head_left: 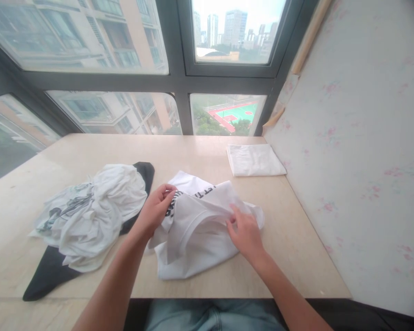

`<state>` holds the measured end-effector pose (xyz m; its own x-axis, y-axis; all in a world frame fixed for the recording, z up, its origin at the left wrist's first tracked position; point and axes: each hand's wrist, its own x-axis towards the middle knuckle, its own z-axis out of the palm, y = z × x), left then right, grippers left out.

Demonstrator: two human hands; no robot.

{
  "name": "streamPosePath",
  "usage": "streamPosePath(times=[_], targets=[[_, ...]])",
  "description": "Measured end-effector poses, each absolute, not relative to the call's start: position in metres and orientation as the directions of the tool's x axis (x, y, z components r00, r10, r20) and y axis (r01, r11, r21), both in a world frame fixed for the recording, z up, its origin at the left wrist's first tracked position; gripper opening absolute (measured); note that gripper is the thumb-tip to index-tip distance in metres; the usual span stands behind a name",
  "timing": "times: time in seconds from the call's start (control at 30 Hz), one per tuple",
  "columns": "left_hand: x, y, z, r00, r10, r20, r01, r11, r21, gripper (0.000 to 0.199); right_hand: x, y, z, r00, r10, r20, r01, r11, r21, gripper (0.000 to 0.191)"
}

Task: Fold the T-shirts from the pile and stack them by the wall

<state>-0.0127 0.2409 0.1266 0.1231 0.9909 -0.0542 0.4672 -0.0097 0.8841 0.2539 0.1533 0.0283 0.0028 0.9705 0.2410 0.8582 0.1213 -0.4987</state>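
Observation:
A white T-shirt (207,243) with black lettering lies crumpled in front of me, its round neckline turned towards me. My left hand (158,204) pinches the cloth beside the lettering at the shirt's left side. On the other side, my right hand (244,227) has its thumb and fingers closed on the fabric near the collar. Part of the print is hidden in the folds.
At the left, a rumpled white garment with a grey print (96,211) lies over a black cloth (51,273). A folded white cloth (257,160) rests at the back right, by the flowered wall (359,151). Windows (227,82) stand behind the pale wooden surface (296,257).

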Motion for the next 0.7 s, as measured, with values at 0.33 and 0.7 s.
streamPosePath(times=[0.33,0.7], targets=[[0.037,0.161,0.126,0.275,0.935,0.223,0.957,-0.29,0.033,0.02,0.251,0.174,0.03,-0.079,0.919,0.386,0.853,0.263,-0.452,0.046],[-0.004,0.108,0.049,0.09,0.99,0.107,0.994,-0.082,-0.071,0.03,0.254,0.196,0.039,-0.111,0.931,0.348,0.859,0.266,-0.438,0.045]])
